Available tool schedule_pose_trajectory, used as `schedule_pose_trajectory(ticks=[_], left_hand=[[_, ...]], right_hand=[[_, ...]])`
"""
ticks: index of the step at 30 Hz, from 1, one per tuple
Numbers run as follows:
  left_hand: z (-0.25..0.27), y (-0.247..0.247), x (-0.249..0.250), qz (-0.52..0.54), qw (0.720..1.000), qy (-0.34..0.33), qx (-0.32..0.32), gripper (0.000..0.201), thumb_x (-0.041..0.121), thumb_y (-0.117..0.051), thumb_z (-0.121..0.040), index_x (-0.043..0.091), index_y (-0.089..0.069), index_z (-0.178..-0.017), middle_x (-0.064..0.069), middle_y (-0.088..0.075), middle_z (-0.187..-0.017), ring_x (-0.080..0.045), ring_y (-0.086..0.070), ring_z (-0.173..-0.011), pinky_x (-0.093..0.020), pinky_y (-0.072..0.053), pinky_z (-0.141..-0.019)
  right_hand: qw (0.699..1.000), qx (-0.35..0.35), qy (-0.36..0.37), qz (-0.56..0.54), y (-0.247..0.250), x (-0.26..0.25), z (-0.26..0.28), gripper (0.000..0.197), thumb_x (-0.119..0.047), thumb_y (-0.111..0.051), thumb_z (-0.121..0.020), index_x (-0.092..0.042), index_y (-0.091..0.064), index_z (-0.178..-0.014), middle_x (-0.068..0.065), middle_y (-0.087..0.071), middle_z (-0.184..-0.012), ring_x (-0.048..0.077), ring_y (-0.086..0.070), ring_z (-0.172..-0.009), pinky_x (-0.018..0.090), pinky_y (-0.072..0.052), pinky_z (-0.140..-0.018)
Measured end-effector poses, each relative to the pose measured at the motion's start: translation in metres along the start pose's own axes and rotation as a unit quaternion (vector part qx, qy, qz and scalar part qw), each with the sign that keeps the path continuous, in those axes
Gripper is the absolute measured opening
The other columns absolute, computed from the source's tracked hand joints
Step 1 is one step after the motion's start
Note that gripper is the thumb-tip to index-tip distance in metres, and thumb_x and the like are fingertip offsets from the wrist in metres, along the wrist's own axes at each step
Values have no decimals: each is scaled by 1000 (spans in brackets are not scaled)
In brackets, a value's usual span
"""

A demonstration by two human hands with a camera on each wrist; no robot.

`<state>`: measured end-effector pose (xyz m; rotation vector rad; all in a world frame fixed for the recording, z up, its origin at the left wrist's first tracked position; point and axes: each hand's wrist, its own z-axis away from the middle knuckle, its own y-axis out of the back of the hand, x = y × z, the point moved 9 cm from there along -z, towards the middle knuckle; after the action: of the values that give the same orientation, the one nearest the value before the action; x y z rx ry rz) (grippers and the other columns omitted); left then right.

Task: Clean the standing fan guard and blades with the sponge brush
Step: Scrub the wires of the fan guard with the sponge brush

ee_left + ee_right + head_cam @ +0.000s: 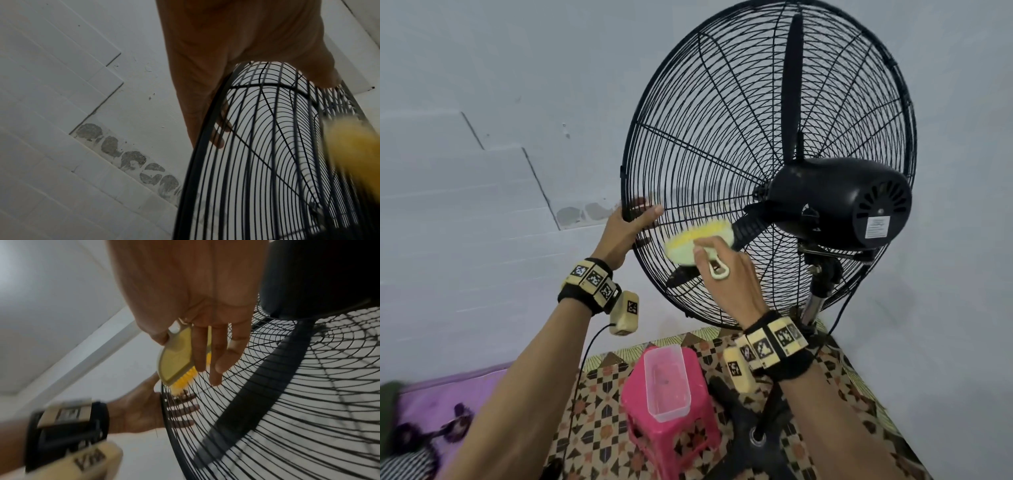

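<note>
So the right hand (726, 277) has its thumb and fingers pinching the flat pale-green plastic back of the brush (697, 245), thumb on one edge and the long fingers (216, 356) laid along the other side, with the little loop handle poking out over the back of the hand. The bright yellow bristles point at the wire guard (688, 154) and sit right against the thin black wires on the lower left of the cage, near the rim. The left hand (625, 229) grabs that rim, thumb hooked over the near side and the fingers spread flat on the far side of the wires. The head view hides those fingers mostly; the right wrist view shows them clearly fanned out behind the grille, and also shows the smooth plastic back of the brush. The left wrist view only catches the bristles as a yellow blur. The guard is a big round cage of curved concentric wires and straight spokes, with matte black blades (792, 89) inside and a glossy rounded motor housing (839, 202) behind. Only the head view shows the pink plastic stool (671, 435) below with a clear rectangular tub (667, 380) on top, standing on a patterned mat (599, 411).
</note>
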<state>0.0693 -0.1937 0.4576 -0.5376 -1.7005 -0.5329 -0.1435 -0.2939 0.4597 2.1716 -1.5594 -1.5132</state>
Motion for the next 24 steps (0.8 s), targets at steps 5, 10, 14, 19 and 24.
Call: schedule_pose_trajectory(ticks=[5, 10, 14, 19, 24], left_hand=[[19, -5, -22, 26, 1000, -4, 16, 73, 67, -89, -62, 24, -66, -117, -3, -75, -116, -28, -70, -116, -60, -53, -104], [27, -13, -35, 42, 999, -6, 19, 86, 72, -90, -58, 17, -66, -120, -5, -75, -116, -29, -70, -115, -61, -54, -103], [22, -7, -41, 46, 998, 7, 30, 77, 73, -90, -56, 24, -67, -112, 2, -75, -108, -23, -71, -111, -59, -55, -101], [19, -9, -43, 48, 999, 1, 25, 84, 71, -91, -58, 20, -67, -120, -2, -76, -117, -23, -72, -113, -54, -60, -95], [16, -6, -50, 57, 998, 16, 33, 69, 60, -89, -65, 22, -67, -118, 2, -75, -112, -21, -72, -110, -55, -59, -96]], right_hand=[[998, -21, -64, 2, 5, 27, 12, 24, -32, -52, -105, -17, -68, -115, -5, -69, -76, 3, -60, -53, 9, -41, -40], [997, 49, -13, -51, 28, 11, -12, 25, -32, -52, -106, -17, -65, -120, -2, -72, -79, 6, -63, -54, 13, -42, -41], [993, -17, -98, 68, 17, 45, 11, 21, -34, -53, -104, -21, -69, -108, -4, -69, -81, 3, -58, -63, 9, -43, -46], [998, 60, 6, -29, 36, 12, -12, 25, -39, -51, -106, -23, -64, -120, -3, -73, -76, 5, -67, -62, 14, -51, -57], [995, 15, -96, 31, 21, 46, 4, 17, -30, -53, -103, -22, -67, -108, 0, -74, -84, 9, -67, -63, 28, -54, -51]])
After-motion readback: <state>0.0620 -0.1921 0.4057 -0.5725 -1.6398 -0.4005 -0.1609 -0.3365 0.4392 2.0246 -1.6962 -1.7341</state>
